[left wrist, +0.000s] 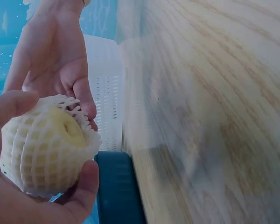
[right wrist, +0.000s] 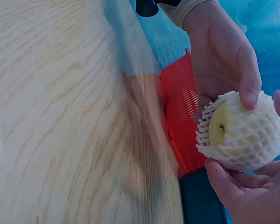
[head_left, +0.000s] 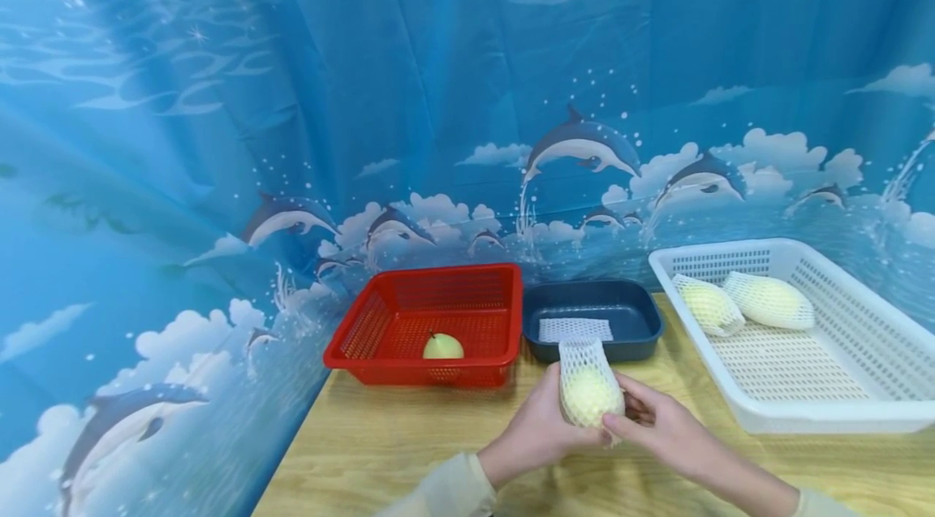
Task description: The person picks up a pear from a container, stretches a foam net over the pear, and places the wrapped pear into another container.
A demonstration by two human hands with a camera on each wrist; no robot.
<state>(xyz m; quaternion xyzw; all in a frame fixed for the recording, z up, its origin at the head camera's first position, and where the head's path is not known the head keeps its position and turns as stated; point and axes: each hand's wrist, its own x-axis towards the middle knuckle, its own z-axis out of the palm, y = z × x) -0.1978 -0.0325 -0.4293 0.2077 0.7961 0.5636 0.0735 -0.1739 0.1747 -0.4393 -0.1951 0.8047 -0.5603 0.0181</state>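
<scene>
A pale yellow pear point(head_left: 590, 397) in a white foam net point(head_left: 582, 355) is held between both hands over the near part of the table. My left hand point(head_left: 539, 426) grips it from the left side. At the net's lower edge my right hand point(head_left: 666, 429) pinches the mesh with thumb and curled fingers. Both wrist views show the pear's dimpled end point(right wrist: 219, 128) bare in the net's opening, while mesh covers the rest. In the head view the loose end of the net stands up above the fruit.
A red basket point(head_left: 424, 373) at the left has a bare pear point(head_left: 442, 346) inside. Beside it, a dark blue tray point(head_left: 650, 346) contains flat white foam netting point(head_left: 575, 329). In a white basket point(head_left: 825, 415) at the right lie two netted pears point(head_left: 770, 302). A dolphin-print curtain point(head_left: 438, 95) hangs behind the wooden table point(head_left: 380, 436).
</scene>
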